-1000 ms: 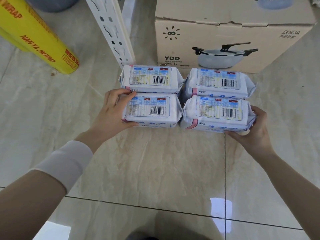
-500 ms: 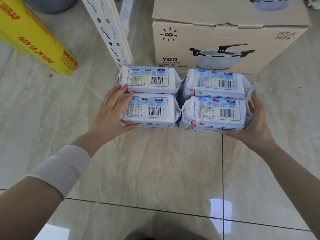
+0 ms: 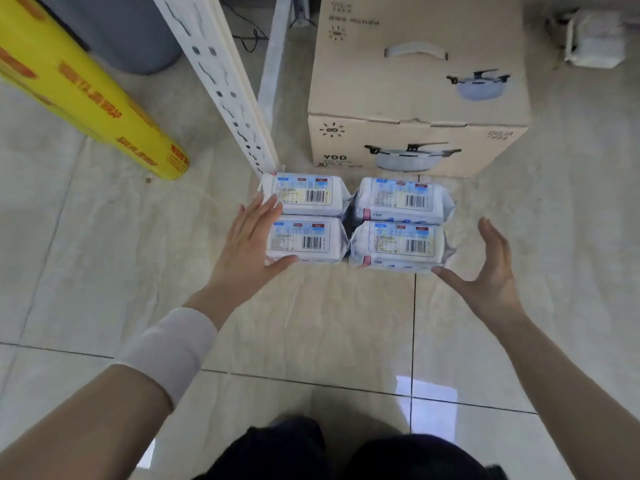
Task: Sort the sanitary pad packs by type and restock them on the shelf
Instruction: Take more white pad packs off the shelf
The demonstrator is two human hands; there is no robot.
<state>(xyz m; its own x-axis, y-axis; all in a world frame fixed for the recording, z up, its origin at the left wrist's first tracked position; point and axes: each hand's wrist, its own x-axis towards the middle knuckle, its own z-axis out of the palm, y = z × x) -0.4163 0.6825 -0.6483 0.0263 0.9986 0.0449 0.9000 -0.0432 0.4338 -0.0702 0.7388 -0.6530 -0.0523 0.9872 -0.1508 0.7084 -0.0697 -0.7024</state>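
Loosely, left hand (image 3: 247, 251) grip spread against packs (image 3: 301, 237), right hand (image 3: 491, 271) spread just beside them.

**Background clutter, floor level**

Cardboard box (image 3: 415, 98) upper centre-right: pot graphic and "YDD" print on the near face, white carry handle on top. Yellow wrap roll (image 3: 86, 95) lies diagonally at upper left, red lettering, too blurred to read. Grey round bin (image 3: 131, 32) stands behind the roll at the top edge. Small white box-shaped unit (image 3: 595, 39) in the upper right corner, detail unclear. Glossy beige tiled floor (image 3: 311, 323) with dark grout lines.
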